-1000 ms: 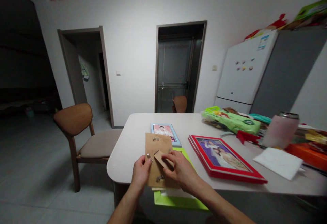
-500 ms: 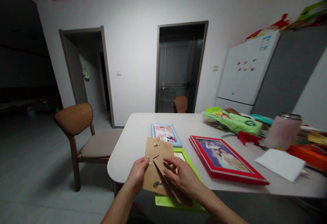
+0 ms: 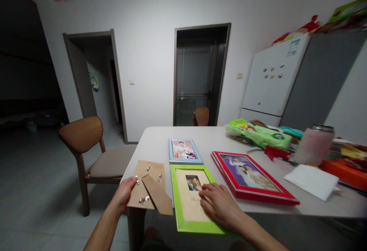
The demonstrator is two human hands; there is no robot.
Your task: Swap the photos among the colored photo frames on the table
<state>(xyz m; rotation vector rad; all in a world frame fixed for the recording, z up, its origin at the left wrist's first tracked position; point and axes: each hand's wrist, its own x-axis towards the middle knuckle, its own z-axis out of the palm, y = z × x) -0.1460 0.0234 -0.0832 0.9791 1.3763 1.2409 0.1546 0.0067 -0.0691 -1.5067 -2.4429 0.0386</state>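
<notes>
At the table's left corner, my left hand (image 3: 126,193) grips the left edge of a brown picture frame backing board (image 3: 156,167). Metal clips and a fold-out stand (image 3: 157,194) show on the board's upper side. Right of it lies a lime green picture frame (image 3: 177,205), its lower end past the table edge. Inside the frame is a cream sheet (image 3: 189,207) with a small photo (image 3: 193,182) near its top. My right hand (image 3: 219,205) rests on the sheet's right side, fingers loosely stretched out and holding nothing that shows.
A light blue framed photo (image 3: 183,150) lies behind the green frame. Stacked red picture frames (image 3: 252,176) are to the right. Beyond them are a white paper (image 3: 312,181), a pink jar (image 3: 314,146) and a green packet (image 3: 259,135). A chair (image 3: 86,144) stands left of the table (image 3: 155,140).
My left hand has carried the backing board left, off the green frame, uncovering the sheet and photo. My right hand has left the stand and come down onto the sheet.
</notes>
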